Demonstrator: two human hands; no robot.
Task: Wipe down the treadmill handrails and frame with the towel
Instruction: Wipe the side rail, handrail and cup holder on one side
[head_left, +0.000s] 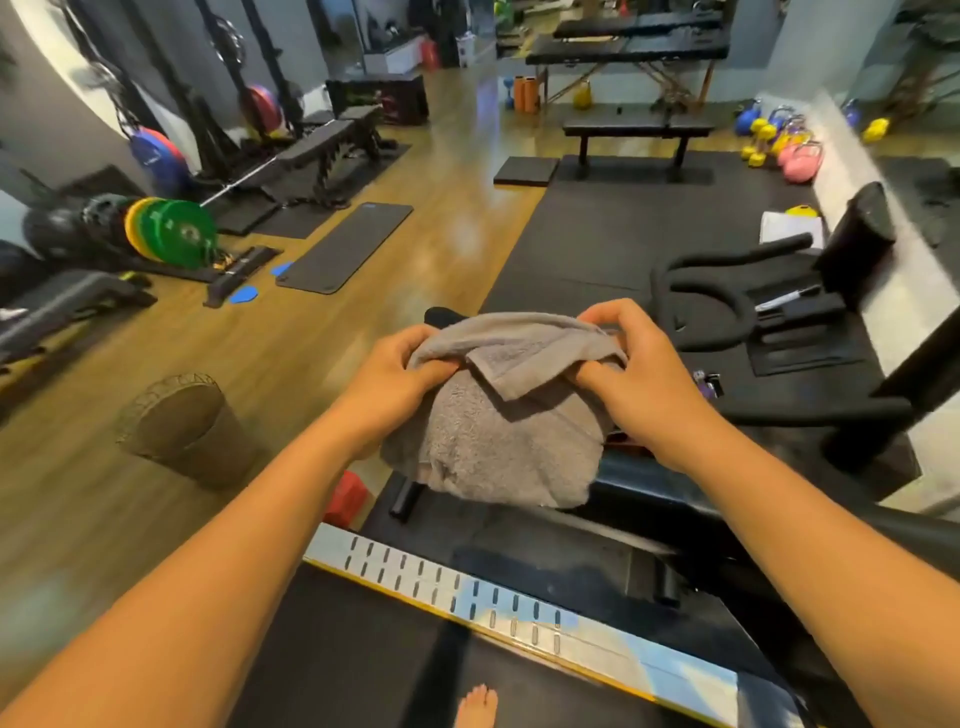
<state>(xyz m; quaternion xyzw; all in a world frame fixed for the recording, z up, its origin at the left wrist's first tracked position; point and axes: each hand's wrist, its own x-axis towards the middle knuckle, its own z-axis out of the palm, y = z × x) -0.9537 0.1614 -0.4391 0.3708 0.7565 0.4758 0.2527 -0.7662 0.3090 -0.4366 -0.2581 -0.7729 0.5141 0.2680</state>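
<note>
- Hands: the left hand (395, 374) and right hand (644, 379) both have their fingers curled into the upper fold of the towel (498, 441); each pinches cloth, and neither holds anything else.
- Towel position: the grey towel is bunched between the two hands at the front of the treadmill, above the silver slotted side rail (467, 592); its folded top edge runs left to right from hand to hand, and its bulk hangs down toward the person.
- Support: I cannot tell whether the towel is draped over a part of the machine or held free; a black tip (441, 314) shows just behind its upper left corner.
- Key relation: a black bar (810, 413) lies just beside the right hand, on its right; its long axis runs on rightward to an upright post; the right hand is the nearer one.
- Further parts: a curved black handlebar (696, 291) sits beyond the right hand, near but apart from the towel.
- Judgement: I read this as preparing the cloth, with wiping not yet begun; the next stroke calls for the towel to travel rightward along the bar's length.
- Stance: one bare foot (475, 706) rests on the belt below.
</note>
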